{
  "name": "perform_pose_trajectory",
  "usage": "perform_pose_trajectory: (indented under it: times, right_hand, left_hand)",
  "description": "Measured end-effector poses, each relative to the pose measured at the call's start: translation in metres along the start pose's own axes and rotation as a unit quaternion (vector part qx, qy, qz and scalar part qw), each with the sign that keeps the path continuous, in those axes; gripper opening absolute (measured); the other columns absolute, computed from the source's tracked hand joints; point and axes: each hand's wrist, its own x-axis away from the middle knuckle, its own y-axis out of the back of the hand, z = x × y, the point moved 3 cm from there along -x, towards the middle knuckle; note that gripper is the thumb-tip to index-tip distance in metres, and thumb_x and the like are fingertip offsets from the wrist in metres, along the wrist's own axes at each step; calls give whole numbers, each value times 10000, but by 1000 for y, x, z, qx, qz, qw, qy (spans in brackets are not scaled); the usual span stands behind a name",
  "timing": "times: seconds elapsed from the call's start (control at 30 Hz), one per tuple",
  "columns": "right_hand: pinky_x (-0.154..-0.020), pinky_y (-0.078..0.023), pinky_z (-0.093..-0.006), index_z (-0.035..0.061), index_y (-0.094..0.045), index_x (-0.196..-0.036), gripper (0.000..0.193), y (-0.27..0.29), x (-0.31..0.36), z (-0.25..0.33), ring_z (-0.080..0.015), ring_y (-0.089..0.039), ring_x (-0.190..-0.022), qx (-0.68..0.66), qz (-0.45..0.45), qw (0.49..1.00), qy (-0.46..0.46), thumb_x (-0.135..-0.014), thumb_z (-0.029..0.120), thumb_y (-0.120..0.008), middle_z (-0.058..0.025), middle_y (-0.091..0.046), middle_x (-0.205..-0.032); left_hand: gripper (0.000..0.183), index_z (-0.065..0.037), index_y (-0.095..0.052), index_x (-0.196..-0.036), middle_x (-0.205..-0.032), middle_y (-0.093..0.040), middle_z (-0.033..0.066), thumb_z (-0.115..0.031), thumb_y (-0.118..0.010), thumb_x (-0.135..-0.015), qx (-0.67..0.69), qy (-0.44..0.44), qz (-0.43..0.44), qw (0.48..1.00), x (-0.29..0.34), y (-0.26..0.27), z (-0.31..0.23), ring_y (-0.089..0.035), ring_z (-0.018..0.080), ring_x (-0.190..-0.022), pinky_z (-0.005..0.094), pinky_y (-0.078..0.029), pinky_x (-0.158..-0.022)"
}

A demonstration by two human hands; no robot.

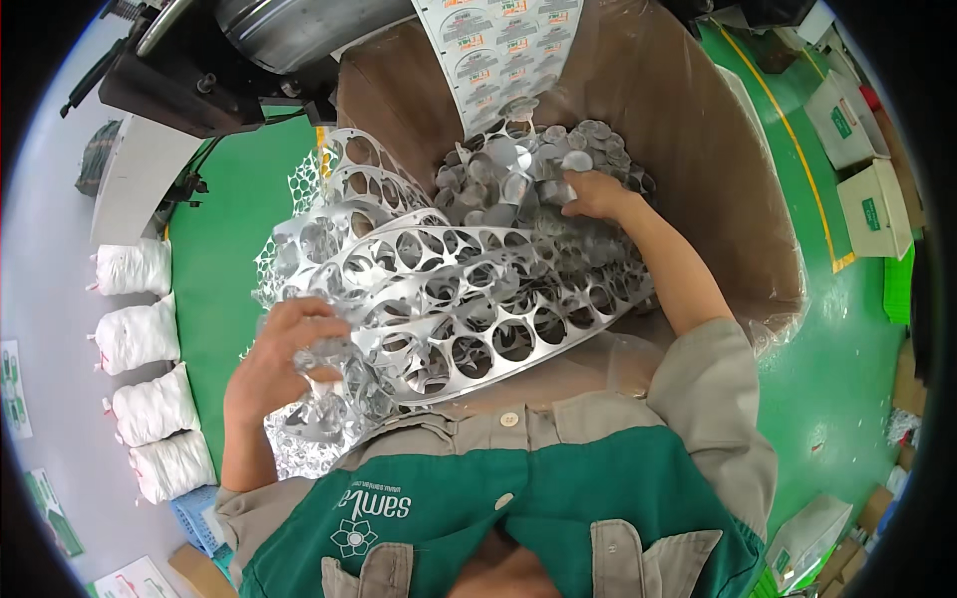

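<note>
A long tangle of silvery foil web [419,264], punched through with rows of round holes, spills from a large box across my front. At its left end my left hand [289,349] is closed, fingers curled round a crumpled part of the web. My right hand [601,194] reaches into the box, its fingers bent at a heap of round foil discs [478,189]. One pale disc [576,161] lies against its fingers; whatever they grip is hidden. A printed foil sheet [508,60] with round designs hangs down above the heap.
The brown box [688,169] is lined with clear plastic. Black and metal machinery [289,40] stands at the upper left. White bundles [135,334] line the floor on the left. Pale bins [872,209] and a green crate [899,284] stand at the right.
</note>
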Motion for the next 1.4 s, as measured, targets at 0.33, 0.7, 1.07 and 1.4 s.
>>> perform_pose_trajectory:
  times: [0.33, 0.7, 1.07, 1.4]
  right_hand:
    - [-805, -447, -442, 71, -512, -1096, 484, 40, 9, -20, -352, -549, -996, 26, -127, 989, 66, -713, 310, -686, -187, -581, -1046]
    - [-829, -439, -442, 36, -515, -1084, 484, 59, 12, -13, -349, -528, -1018, 24, -115, 993, 28, -681, 241, -686, -181, -581, -998]
    - [-725, -470, -400, 4, -558, -938, 393, 105, 54, 48, -289, -603, -851, 7, -114, 973, 198, -666, 248, -703, -154, -616, -905]
    - [-815, -497, -335, 32, -506, -1147, 347, 72, 30, 49, -181, -585, -976, -768, 106, 584, 238, -905, 280, -514, -94, -574, -1119]
  left_hand:
    - [799, -73, -492, -1222, -1083, -494, 90, -15, -785, -481, -343, 186, 8, 921, 17, 62, 73, -499, 268, -1038, 348, -442, -783]
    - [633, -90, -525, -1193, -1217, -510, 125, -76, -728, -593, -189, 268, 66, 942, 96, 46, 112, -455, 322, -1131, 401, -362, -972]
    - [701, -164, -416, -1295, -1201, -500, 110, -229, -713, -664, -307, -98, 62, 945, -136, -54, -27, -413, 367, -1155, 481, -269, -1009]
    - [397, -134, -636, -996, -900, -528, 57, 8, -527, -642, -231, -225, 23, 946, -50, -9, -87, -495, 270, -895, 389, -376, -824]
